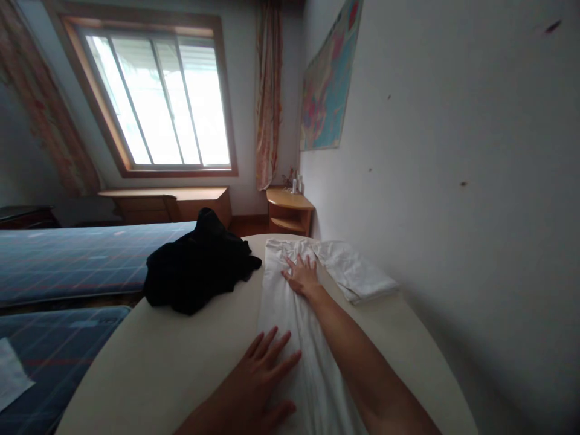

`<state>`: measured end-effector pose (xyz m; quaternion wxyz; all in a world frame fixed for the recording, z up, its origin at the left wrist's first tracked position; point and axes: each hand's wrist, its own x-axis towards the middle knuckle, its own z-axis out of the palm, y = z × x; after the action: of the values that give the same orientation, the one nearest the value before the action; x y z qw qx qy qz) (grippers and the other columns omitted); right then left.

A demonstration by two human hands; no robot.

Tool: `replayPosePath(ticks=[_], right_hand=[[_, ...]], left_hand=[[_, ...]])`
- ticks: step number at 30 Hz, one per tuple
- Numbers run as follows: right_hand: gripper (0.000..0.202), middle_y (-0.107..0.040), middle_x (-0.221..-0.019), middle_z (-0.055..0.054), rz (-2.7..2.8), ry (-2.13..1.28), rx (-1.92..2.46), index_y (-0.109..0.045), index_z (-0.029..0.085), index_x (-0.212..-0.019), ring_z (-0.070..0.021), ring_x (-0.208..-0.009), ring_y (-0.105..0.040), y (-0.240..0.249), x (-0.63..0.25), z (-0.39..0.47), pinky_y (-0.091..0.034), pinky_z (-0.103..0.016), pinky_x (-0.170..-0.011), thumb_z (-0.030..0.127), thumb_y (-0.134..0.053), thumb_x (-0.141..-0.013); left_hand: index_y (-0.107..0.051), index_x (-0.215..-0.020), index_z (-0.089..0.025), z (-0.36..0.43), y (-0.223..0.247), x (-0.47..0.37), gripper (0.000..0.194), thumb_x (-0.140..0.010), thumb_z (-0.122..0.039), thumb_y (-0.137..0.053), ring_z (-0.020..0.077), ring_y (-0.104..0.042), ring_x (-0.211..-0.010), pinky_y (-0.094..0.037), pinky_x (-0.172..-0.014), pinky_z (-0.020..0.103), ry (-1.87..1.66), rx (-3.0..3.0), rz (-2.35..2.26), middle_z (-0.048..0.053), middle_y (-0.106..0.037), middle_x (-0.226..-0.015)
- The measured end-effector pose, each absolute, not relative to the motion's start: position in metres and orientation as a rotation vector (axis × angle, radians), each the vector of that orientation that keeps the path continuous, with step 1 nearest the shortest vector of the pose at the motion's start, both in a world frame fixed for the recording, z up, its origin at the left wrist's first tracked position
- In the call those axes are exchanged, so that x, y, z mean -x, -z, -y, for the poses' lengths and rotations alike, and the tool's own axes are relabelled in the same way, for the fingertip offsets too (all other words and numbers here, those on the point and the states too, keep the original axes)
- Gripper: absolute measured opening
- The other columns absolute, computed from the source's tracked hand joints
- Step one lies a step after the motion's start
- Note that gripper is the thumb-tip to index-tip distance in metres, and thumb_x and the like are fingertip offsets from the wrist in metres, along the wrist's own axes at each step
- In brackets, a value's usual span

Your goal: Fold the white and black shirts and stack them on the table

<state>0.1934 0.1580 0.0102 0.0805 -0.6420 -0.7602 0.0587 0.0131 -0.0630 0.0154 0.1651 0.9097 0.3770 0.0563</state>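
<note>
A long white garment (312,356) lies lengthwise on a round cream table (181,362), its gathered upper edge near the far rim. My right hand (302,275) rests on the upper part of the cloth with its fingers spread. Nearer to me, my left hand (265,377) is over the left side of the cloth, fingers apart and holding nothing. Whether its palm touches the fabric is hard to tell. A second folded white cloth piece (356,272) lies to the right of my right hand. Left of the garment is a crumpled black garment (194,266).
Two blue plaid mattresses (90,260) lie to the left, with a white sheet (11,371) on the nearer one. A white wall (444,151) stands close on the right. Beyond the table are a wooden corner shelf (290,199) and a low desk (181,193) under the window.
</note>
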Motion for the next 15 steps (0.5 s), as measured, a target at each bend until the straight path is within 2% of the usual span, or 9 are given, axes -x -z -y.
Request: replayPosePath(ticks=[3,5,9,11,15], right_hand=[[0.062,-0.023,-0.164,-0.007,2.395,-0.069,1.639,-0.033,0.028,-0.154,-0.0282,-0.151,-0.011,-0.012,-0.178,-0.154,0.002,-0.052,-0.118,0.055,-0.031,-0.099],[0.064,-0.030,-0.162,-0.008,2.504,-0.130,1.477,-0.035,0.024,-0.154,-0.0261,-0.151,-0.016,-0.012,-0.166,-0.147,0.002,-0.051,-0.119,0.057,-0.028,-0.099],[0.075,-0.022,-0.164,-0.009,2.616,-0.333,1.402,-0.030,0.021,-0.156,-0.0285,-0.151,-0.013,-0.008,-0.148,-0.136,-0.003,-0.052,-0.120,0.066,-0.026,-0.097],[0.074,-0.018,-0.166,-0.009,2.606,-0.362,1.436,-0.029,0.021,-0.156,-0.0288,-0.152,-0.010,-0.008,-0.145,-0.134,-0.005,-0.051,-0.121,0.065,-0.026,-0.097],[0.067,-0.021,-0.165,-0.009,2.635,-0.316,1.384,-0.032,0.020,-0.155,-0.0283,-0.152,-0.012,-0.016,-0.155,-0.117,-0.008,-0.050,-0.121,0.058,-0.026,-0.101]], left_hand=[[-0.022,-0.157,-0.036,0.063,-0.017,-0.013,0.074,-0.093,-0.059,-0.053,0.0383,-0.007,-0.151,-0.016,-0.119,0.064,-0.133,-2.577,-1.067,0.007,-0.009,-0.166],[-0.025,-0.157,-0.036,0.064,-0.019,-0.013,0.075,-0.092,-0.062,-0.052,0.0397,-0.007,-0.150,-0.015,-0.118,0.065,-0.126,-2.578,-1.054,0.007,-0.010,-0.166],[-0.025,-0.156,-0.036,0.067,-0.019,-0.014,0.075,-0.092,-0.063,-0.052,0.0412,-0.006,-0.150,-0.013,-0.118,0.066,-0.138,-2.584,-1.046,0.007,-0.009,-0.166],[-0.023,-0.157,-0.037,0.066,-0.017,-0.013,0.076,-0.092,-0.061,-0.054,0.0405,-0.006,-0.150,-0.012,-0.118,0.066,-0.147,-2.588,-1.041,0.006,-0.008,-0.166],[-0.020,-0.157,-0.037,0.065,-0.012,-0.012,0.079,-0.091,-0.057,-0.057,0.0390,-0.006,-0.151,-0.013,-0.118,0.065,-0.161,-2.612,-1.042,0.006,-0.008,-0.166]])
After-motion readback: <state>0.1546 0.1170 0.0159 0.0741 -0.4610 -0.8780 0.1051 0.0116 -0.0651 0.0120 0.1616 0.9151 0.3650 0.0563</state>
